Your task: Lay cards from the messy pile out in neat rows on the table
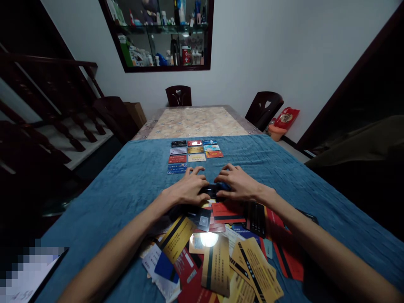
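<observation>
Over the near cards, my left hand (193, 186) has its fingers bent and its thumb at the left end of a dark card (210, 190). From the other side my right hand (237, 182) grips the right end of this card, where a blue patch shows under its fingers. My fingers cover much of the card. Below both hands spreads a loose, overlapping pile of cards, with a gold card (216, 265), a red card (229, 213) and a black card (256, 219) among them. Ahead, several cards lie in neat rows, the blue patterned card (176, 168) nearest my left hand.
A blue cloth (132, 176) covers the near part of the table, and a patterned tabletop (195, 120) shows beyond. A tablet-like object (34, 273), partly pixelated, is at lower left. Dark chairs (264, 110) stand around the table. A glass-shelved cabinet (164, 29) is set in the wall.
</observation>
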A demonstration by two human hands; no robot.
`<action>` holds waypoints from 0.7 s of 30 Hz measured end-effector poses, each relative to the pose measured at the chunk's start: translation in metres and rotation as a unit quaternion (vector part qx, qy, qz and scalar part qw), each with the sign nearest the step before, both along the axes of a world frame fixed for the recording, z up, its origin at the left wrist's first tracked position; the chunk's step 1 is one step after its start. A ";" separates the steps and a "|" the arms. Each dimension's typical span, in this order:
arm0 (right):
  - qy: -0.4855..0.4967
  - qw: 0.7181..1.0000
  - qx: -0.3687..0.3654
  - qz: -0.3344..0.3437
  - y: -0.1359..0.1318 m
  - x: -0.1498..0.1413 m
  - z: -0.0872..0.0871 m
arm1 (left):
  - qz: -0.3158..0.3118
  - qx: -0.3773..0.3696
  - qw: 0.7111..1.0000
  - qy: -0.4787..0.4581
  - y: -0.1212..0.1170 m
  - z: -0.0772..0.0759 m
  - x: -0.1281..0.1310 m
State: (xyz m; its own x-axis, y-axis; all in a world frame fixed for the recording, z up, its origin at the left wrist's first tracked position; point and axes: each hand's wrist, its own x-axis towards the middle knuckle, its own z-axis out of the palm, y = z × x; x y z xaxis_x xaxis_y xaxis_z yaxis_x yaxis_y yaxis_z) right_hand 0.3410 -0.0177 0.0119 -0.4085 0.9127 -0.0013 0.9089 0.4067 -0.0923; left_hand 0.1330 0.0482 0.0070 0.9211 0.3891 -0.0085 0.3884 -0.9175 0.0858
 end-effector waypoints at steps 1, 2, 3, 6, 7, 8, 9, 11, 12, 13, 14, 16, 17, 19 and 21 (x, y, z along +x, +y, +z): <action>-0.003 1.000 -0.007 0.001 -0.001 -0.001 -0.001 | 0.004 -0.004 1.000 0.011 -0.001 0.001 0.000; -0.007 1.000 -0.012 0.003 -0.002 -0.001 -0.001 | 0.009 -0.008 1.000 0.019 -0.001 0.002 0.000; -0.011 1.000 -0.016 0.004 -0.002 -0.001 -0.002 | 0.012 -0.011 1.000 0.025 -0.001 0.003 0.000; -0.020 0.999 -0.028 0.009 -0.003 -0.001 -0.004 | 0.014 -0.022 0.999 0.034 -0.001 0.006 -0.001; -0.019 0.999 -0.031 0.013 -0.003 0.000 -0.004 | 0.013 -0.026 0.999 0.037 -0.001 0.007 -0.001; -0.016 0.999 -0.033 0.016 -0.003 0.000 -0.004 | 0.011 -0.029 0.999 0.040 -0.001 0.007 -0.001; -0.012 0.999 -0.034 0.020 -0.003 0.001 -0.005 | 0.011 -0.032 0.999 0.042 -0.001 0.007 -0.002; -0.006 0.999 -0.036 0.027 -0.003 0.003 -0.005 | 0.012 -0.036 0.998 0.043 -0.001 0.007 -0.002; -0.007 0.999 -0.037 0.028 -0.003 0.003 -0.006 | 0.012 -0.037 0.998 0.041 -0.001 0.007 -0.002; -0.009 0.999 -0.038 0.027 -0.003 0.003 -0.006 | 0.012 -0.037 0.998 0.039 -0.001 0.006 -0.001; -0.013 0.999 -0.038 0.025 -0.002 0.003 -0.006 | 0.011 -0.036 0.999 0.037 -0.001 0.006 -0.001; -0.019 0.999 -0.035 0.023 -0.002 0.002 -0.007 | 0.005 -0.032 0.999 0.034 -0.001 0.005 -0.001; -0.020 0.999 -0.032 0.024 -0.002 0.002 -0.008 | 0.000 -0.029 0.999 0.033 -0.001 0.004 -0.001; -0.018 0.999 -0.027 0.030 -0.001 0.002 -0.009 | -0.008 -0.025 0.999 0.034 0.000 0.004 -0.001; -0.009 0.999 -0.023 0.035 -0.001 0.003 -0.011 | -0.014 -0.025 0.999 0.033 0.001 0.004 -0.002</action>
